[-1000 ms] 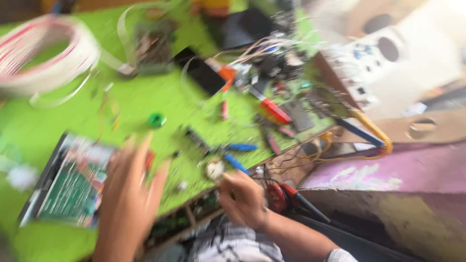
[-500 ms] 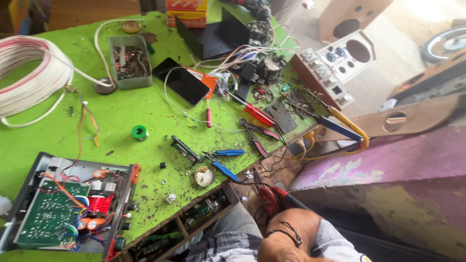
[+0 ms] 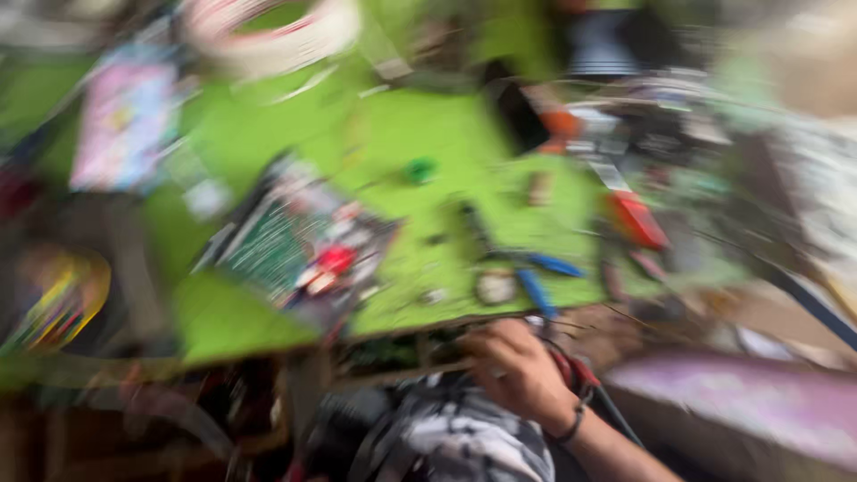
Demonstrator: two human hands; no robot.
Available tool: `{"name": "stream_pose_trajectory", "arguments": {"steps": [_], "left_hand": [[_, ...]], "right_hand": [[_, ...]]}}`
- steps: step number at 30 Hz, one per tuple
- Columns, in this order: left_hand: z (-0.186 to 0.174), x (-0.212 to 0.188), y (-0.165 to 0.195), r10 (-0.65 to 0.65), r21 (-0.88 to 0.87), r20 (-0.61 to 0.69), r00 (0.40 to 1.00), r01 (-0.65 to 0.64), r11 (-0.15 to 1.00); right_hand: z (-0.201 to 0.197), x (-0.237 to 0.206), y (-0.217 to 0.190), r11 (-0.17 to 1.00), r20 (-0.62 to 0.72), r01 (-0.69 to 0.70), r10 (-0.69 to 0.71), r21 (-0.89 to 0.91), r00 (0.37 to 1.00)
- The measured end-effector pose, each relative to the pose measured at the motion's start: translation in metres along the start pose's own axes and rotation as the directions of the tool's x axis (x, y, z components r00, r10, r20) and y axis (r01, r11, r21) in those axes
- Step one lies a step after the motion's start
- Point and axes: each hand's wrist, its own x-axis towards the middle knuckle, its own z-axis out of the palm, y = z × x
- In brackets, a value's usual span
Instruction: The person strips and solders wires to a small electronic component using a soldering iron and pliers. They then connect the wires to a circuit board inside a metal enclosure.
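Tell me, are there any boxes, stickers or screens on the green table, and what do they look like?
Flat printed pack or sheet: far left on the green table, rectangular, pink and pale blue; too blurred to say more.
Dark flat slab: far side, right of middle, black, may be a screen; too blurred to tell.
Open circuit board case: near edge, left of middle, green board with red parts; no label can be made out.

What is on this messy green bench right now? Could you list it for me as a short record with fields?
Picture: heavily blurred, fine detail lost
Surface: green workbench
Right hand: at the bench's near edge, beside red-handled pliers; whether it grips anything cannot be told
Left hand: not in view
On the bench: open circuit board chassis, blue-handled tool, small green ring, red-handled tool
Far edge: coil of white cable
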Motion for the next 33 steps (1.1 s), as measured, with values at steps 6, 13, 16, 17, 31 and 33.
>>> {"name": "stream_pose_trajectory", "arguments": {"steps": [6,13,16,17,31,33], "left_hand": [[0.006,-0.037,-0.032,0.032,-0.009,-0.039,0.999,-0.032,0.999],[0.001,-0.053,-0.033,0.108,0.057,-0.210,0.972,-0.098,0.994],[-0.002,-0.052,-0.020,0.067,0.135,-0.283,0.957,-0.030,0.990],[-0.003,-0.050,-0.017,0.033,0.089,-0.285,0.958,-0.008,0.996],[-0.035,-0.002,0.012,-0.254,-0.297,-0.955,0.154,-0.492,0.818],[-0.062,0.000,0.024,-0.235,-0.127,-0.963,-0.131,-0.549,0.826]], "right_hand": [[0.053,-0.008,0.020,0.967,-0.128,-0.154,0.129,-0.201,0.983],[0.060,0.036,0.041,0.976,-0.058,0.058,-0.072,-0.212,0.996],[0.060,0.028,0.042,0.975,-0.101,0.014,-0.037,-0.223,0.994],[0.059,0.024,0.041,0.970,-0.116,-0.009,-0.020,-0.242,0.993],[0.069,0.031,0.029,0.938,-0.211,0.081,-0.158,-0.336,0.965],[0.071,0.029,0.034,0.930,-0.203,0.099,-0.180,-0.353,0.963]]}}
